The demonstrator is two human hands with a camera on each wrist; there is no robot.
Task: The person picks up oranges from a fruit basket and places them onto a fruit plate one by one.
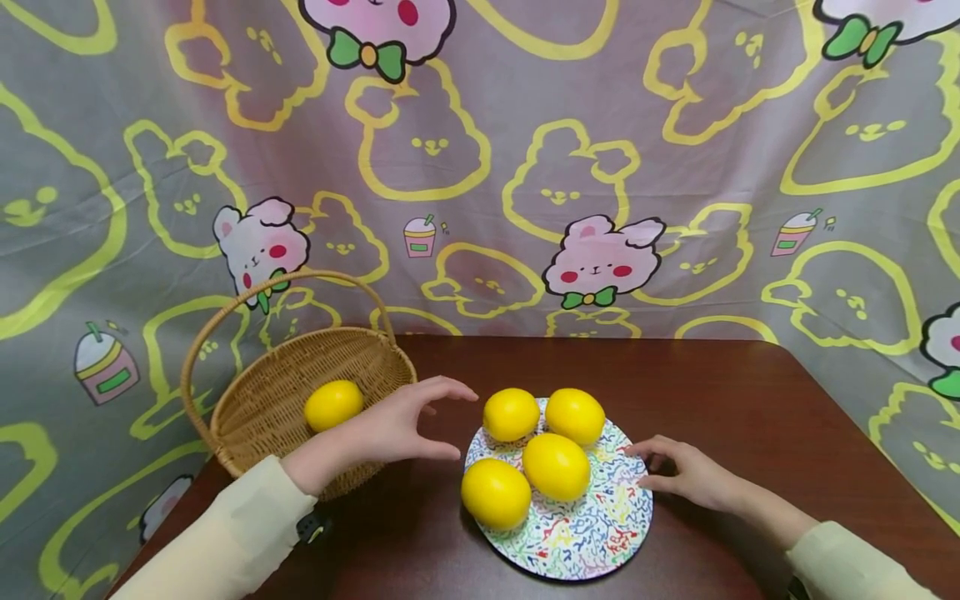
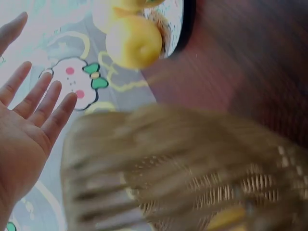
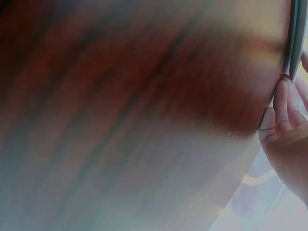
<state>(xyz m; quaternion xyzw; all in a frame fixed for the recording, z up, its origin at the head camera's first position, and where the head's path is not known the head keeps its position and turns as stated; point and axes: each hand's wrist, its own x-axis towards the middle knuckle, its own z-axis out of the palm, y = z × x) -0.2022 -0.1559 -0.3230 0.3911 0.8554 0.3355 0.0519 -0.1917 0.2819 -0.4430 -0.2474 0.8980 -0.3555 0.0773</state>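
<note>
My left hand [image 1: 396, 421] is held in the air between the basket and the plate, thumb and fingers spread apart with nothing between them. Just to its right, several yellow lemons [image 1: 557, 467] sit on a round plate [image 1: 600, 533] with a multicoloured squiggle pattern. At the plate's right rim, my right hand [image 1: 686, 471] holds the edge with its fingertips; the right wrist view has the fingers [image 3: 281, 103] against the dark rim. Behind my left forearm stands a wicker basket [image 1: 277, 387] with a tall handle, and one lemon [image 1: 334, 405] lies inside it.
The dark reddish-brown table [image 1: 697, 375] carries the basket on the left and the plate near the middle. A grey cloth [image 1: 480, 217] printed with yellow outlines and rabbit faces hangs behind and at both sides.
</note>
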